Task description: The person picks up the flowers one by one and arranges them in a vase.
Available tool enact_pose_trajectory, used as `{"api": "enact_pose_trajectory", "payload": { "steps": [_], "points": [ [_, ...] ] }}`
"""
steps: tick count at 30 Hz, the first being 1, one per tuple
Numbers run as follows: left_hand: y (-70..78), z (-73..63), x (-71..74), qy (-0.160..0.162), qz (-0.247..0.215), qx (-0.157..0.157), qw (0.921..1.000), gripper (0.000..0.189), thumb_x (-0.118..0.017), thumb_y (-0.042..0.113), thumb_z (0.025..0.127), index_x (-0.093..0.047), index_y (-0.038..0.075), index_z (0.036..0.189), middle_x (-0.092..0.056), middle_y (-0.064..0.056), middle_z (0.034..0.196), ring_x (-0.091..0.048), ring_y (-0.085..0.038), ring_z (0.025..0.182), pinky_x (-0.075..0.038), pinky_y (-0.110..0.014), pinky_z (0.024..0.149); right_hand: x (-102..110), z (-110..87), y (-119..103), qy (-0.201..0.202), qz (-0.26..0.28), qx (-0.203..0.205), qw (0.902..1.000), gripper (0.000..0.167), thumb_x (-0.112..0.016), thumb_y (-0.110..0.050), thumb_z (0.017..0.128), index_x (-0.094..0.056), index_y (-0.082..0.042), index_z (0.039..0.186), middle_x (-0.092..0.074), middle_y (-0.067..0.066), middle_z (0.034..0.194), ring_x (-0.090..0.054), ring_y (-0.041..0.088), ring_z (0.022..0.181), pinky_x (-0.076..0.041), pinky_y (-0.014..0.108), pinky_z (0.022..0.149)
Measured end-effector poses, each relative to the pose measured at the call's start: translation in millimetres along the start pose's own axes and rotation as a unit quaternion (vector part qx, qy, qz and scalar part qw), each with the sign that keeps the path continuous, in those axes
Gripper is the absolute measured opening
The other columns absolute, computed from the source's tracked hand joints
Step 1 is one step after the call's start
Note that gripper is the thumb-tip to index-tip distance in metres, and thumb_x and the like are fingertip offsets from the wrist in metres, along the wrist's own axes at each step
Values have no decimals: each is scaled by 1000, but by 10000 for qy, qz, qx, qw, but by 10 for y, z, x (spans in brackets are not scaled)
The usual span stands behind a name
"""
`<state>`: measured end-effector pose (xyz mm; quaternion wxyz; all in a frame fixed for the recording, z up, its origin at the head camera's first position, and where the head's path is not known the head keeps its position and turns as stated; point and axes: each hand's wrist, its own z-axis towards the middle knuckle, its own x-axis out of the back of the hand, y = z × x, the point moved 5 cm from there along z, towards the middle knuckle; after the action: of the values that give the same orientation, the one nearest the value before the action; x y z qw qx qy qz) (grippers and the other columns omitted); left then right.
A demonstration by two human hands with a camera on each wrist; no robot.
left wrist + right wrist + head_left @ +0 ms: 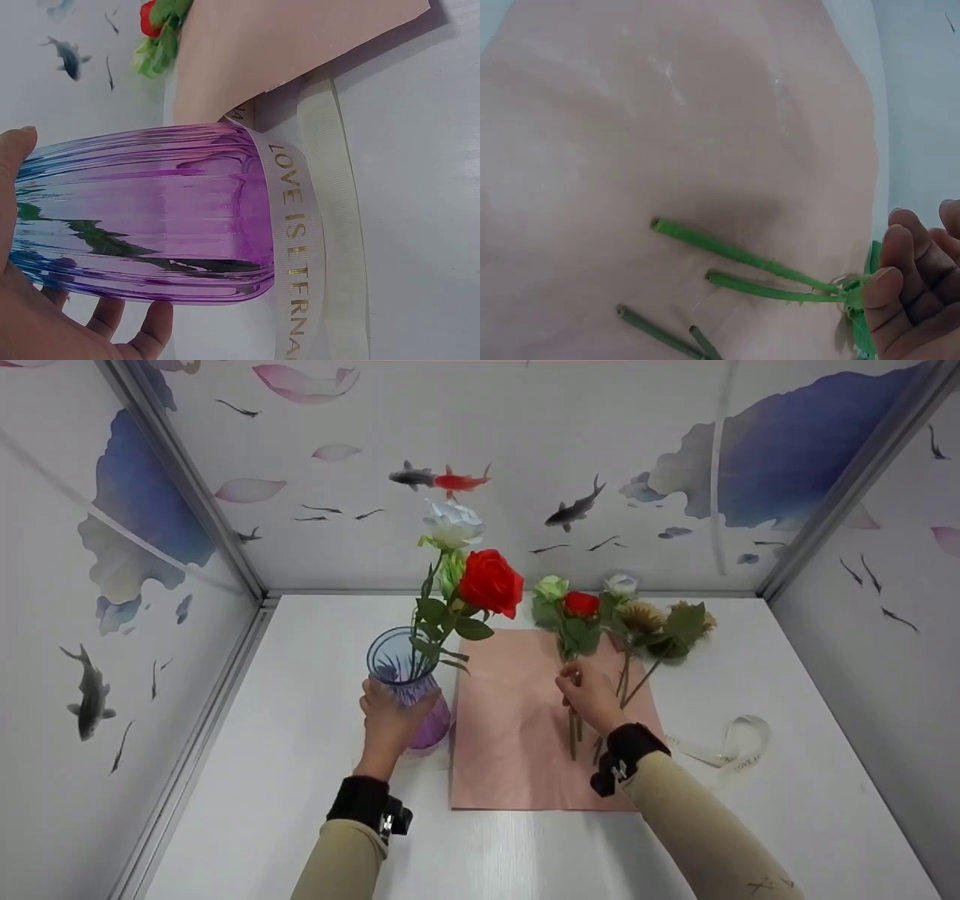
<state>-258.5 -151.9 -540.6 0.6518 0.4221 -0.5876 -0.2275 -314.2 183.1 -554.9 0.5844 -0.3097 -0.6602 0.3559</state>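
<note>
My left hand (394, 720) grips a ribbed glass vase (431, 727), blue at the rim and purple lower down. In the left wrist view the fingers curl along the side of the vase (187, 210). A red rose (491, 583), a white rose (453, 523) and a pale green bloom rise from its mouth. At the upper part of the pink paper, my right hand (590, 695) pinches green rose stems (742, 259) just below their leaves. A small red rose (580, 604) and a pale green rose (551, 587) lie above that hand. The fingertips partly hide the grip.
Pink wrapping paper (510, 735) lies right of the vase. Yellowish-brown flowers (640, 617) and a white rose (621, 585) lie across its upper right. Printed ribbon (739, 750) loops on the right; more ribbon (292, 247) lies by the vase base. Patterned walls (480, 405) enclose the table.
</note>
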Motion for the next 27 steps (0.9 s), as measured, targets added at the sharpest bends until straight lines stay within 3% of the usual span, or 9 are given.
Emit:
{"api": "enact_pose_trajectory", "payload": {
  "steps": [3, 8, 17, 27],
  "points": [
    [4, -3, 4, 13, -25, -26, 10000, 116, -77, 51, 85, -6, -5, 157, -20, -29, 154, -29, -48, 140, -37, -69, 107, 35, 0, 86, 85, -155, -29, 9998, 29, -56, -18, 106, -55, -2, 130, -65, 21, 87, -63, 39, 75, -47, 33, 61],
    [18, -9, 3, 14, 33, -42, 10000, 117, -77, 51, 85, -5, -7, 157, -20, -30, 155, -30, -49, 139, -39, -68, 106, 115, -1, 233, 353, -724, -169, 9966, 33, -58, -17, 104, -53, 0, 133, -60, 12, 87, -54, 21, 70, -42, 34, 62],
    [2, 6, -2, 46, -21, -66, 10000, 118, -77, 51, 85, -5, -10, 156, -18, -32, 154, -29, -50, 139, -39, -69, 106, 205, -95, 423, 459, -1183, -262, 9916, 34, -56, -13, 104, -50, 1, 134, -61, 15, 88, -54, 23, 67, -41, 35, 60],
    [-16, 18, -19, 38, -27, -64, 10000, 117, -77, 52, 85, -5, -5, 158, -18, -30, 155, -27, -48, 140, -39, -69, 106, 351, -111, 666, 611, -1581, -647, 9834, 38, -54, -13, 103, -49, 1, 139, -65, 18, 91, -59, 28, 70, -45, 40, 63]
  ]
}}
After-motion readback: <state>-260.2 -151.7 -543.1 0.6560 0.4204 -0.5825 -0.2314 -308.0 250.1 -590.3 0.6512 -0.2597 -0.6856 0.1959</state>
